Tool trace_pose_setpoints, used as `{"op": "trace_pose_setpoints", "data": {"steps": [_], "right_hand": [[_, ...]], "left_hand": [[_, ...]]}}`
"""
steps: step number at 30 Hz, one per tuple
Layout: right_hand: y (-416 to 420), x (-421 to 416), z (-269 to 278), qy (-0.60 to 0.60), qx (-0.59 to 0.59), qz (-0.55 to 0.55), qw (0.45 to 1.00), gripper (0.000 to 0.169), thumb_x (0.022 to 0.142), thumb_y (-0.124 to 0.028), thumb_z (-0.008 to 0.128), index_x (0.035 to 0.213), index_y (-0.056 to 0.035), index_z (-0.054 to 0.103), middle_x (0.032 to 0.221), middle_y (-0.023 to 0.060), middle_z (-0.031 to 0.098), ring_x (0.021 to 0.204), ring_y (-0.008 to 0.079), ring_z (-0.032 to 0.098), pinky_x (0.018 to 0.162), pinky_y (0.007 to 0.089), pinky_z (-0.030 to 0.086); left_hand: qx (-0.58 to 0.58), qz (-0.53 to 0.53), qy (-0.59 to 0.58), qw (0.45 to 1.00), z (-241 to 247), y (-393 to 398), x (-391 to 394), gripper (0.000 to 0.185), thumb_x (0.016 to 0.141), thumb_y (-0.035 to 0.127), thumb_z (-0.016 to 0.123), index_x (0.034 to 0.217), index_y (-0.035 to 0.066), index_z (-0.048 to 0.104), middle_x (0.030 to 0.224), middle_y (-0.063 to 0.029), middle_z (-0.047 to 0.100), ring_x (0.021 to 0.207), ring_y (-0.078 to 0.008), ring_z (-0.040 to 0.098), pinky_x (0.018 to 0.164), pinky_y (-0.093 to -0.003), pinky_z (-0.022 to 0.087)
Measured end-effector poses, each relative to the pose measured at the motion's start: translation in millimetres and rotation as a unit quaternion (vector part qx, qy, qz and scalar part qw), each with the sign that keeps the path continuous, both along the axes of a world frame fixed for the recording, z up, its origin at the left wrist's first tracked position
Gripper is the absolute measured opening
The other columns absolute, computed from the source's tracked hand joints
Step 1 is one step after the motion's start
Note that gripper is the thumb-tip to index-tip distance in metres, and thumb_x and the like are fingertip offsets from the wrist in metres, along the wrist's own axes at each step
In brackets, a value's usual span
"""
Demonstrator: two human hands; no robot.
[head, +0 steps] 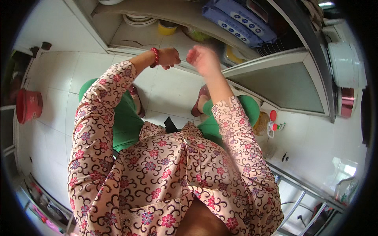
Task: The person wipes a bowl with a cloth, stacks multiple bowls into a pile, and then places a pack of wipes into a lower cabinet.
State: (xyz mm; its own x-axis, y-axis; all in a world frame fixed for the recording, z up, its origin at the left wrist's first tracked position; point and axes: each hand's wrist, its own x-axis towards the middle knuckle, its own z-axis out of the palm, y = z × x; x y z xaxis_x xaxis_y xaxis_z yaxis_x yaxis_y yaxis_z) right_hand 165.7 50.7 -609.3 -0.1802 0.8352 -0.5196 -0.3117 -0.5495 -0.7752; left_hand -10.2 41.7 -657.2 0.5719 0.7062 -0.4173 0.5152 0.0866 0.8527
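My left hand (169, 57), with a red beaded bracelet at the wrist, is raised before the open cupboard; its fingers are curled and nothing shows in them. Facing it across a small gap is my right hand (202, 59), somewhat blurred, its fingers bent and no object seen in it. Behind the hands, the cupboard's lower shelf holds stacked bowls (139, 20), a yellow container (167, 27) and a greenish bag (198, 34). Above, blue wrapped packs (236, 23) lie on the upper shelf board (165, 14).
A framed cupboard door (277, 85) stands open at the right. Beside my right knee are plastic bottles with red caps (261, 124). A red bucket (29, 106) stands on the tiled floor at the far left. A metal rack (304, 188) is at the lower right.
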Motion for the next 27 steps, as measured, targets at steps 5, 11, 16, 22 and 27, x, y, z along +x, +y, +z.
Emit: {"op": "trace_pose_setpoints", "data": {"steps": [5,11,16,22,27], "right_hand": [[-5.7,-0.9,-29.6,-0.03,-0.057,-0.002,0.998,0.016,0.082,-0.009,0.055,0.096,-0.0014,0.052,0.081,0.0148,0.06,0.069,0.0272,0.06,0.062,0.0417,0.052],[0.9,7.1,-32.4,-0.031,-0.088,0.013,0.995,0.02,0.081,-0.011,0.058,0.097,-0.0011,0.052,0.082,0.0156,0.061,0.068,0.0284,0.06,0.061,0.042,0.052],[-6.8,5.2,-41.2,-0.012,-0.13,0.052,0.99,0.016,0.081,-0.011,0.059,0.092,0.0,0.056,0.081,0.0155,0.061,0.066,0.0276,0.06,0.061,0.0418,0.052],[-18.2,10.1,-47.2,-0.036,-0.155,0.061,0.985,0.015,0.082,-0.011,0.059,0.093,-0.0002,0.058,0.08,0.0155,0.062,0.067,0.0271,0.061,0.061,0.042,0.053],[-36.9,21.6,-55.9,-0.06,-0.149,0.084,0.983,0.013,0.083,-0.013,0.057,0.09,-0.002,0.057,0.07,0.009,0.057,0.058,0.0229,0.055,0.058,0.0404,0.051]], "left_hand": [[0.189,-0.111,0.102,0.97,-3.8,-3.2,19.1,0.026,0.081,0.019,0.048,0.072,-0.004,0.055,0.068,-0.0171,0.059,0.061,-0.0268,0.058,0.06,-0.0393,0.047],[0.341,-0.195,0.126,0.911,-16.7,9.5,16.9,0.027,0.081,0.02,0.048,0.074,-0.003,0.057,0.075,-0.0211,0.06,0.071,-0.035,0.056,0.068,-0.0432,0.045],[0.221,-0.136,0.2,0.945,-14.2,-0.5,20.6,0.023,0.084,0.016,0.047,0.081,-0.002,0.062,0.079,-0.0206,0.062,0.075,-0.0347,0.06,0.07,-0.0432,0.046],[0.262,-0.201,0.276,0.903,-27.8,-9.7,31.0,0.02,0.082,0.014,0.051,0.081,-0.001,0.065,0.085,-0.0186,0.063,0.081,-0.0343,0.061,0.075,-0.0416,0.049],[0.295,-0.203,0.288,0.888,-39.2,-19.7,42.4,0.019,0.079,0.016,0.057,0.08,0.0,0.065,0.086,-0.0164,0.064,0.083,-0.0319,0.062,0.075,-0.039,0.05]]}}
